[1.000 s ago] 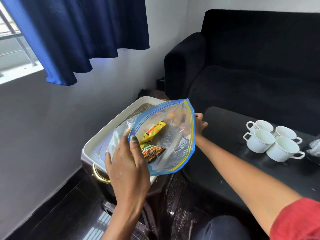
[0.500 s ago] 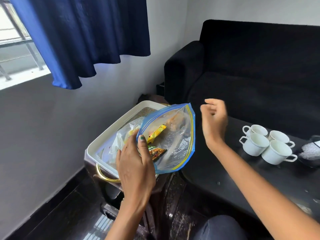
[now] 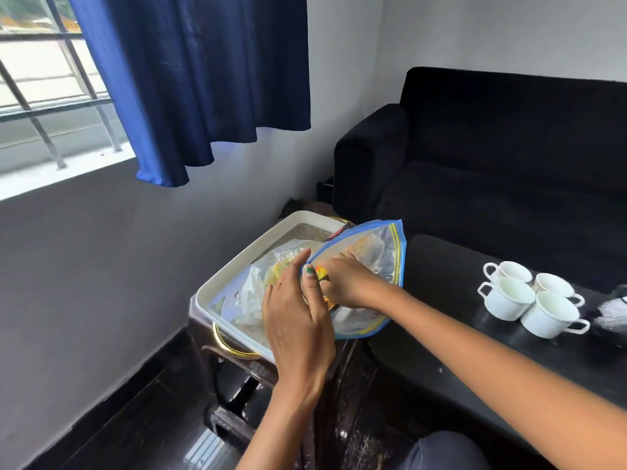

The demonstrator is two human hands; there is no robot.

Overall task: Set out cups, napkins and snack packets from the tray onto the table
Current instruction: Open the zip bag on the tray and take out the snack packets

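A clear zip bag (image 3: pixel 380 252) with a blue rim lies over the white tray (image 3: pixel 217 290), snack packets inside it. My left hand (image 3: pixel 295 320) pinches the near edge of the bag's mouth. My right hand (image 3: pixel 349 283) reaches into the bag, its fingers closed around a yellow snack packet (image 3: pixel 320 272) that is mostly hidden. Several white cups (image 3: pixel 529 300) stand together on the black table (image 3: pixel 441 276) to the right. A patterned napkin (image 3: pixel 615 312) lies just beyond the cups at the frame edge.
The tray rests on a dark side stand with a gold handle (image 3: pixel 230 346). A black sofa (image 3: pixel 492 157) sits behind the table. A blue curtain (image 3: pixel 203 79) hangs over the window at the left. My knee (image 3: pixel 441 452) shows at the bottom.
My right hand came back from above the table and went into the bag, closing on a packet. My left hand kept hold of the bag's mouth.
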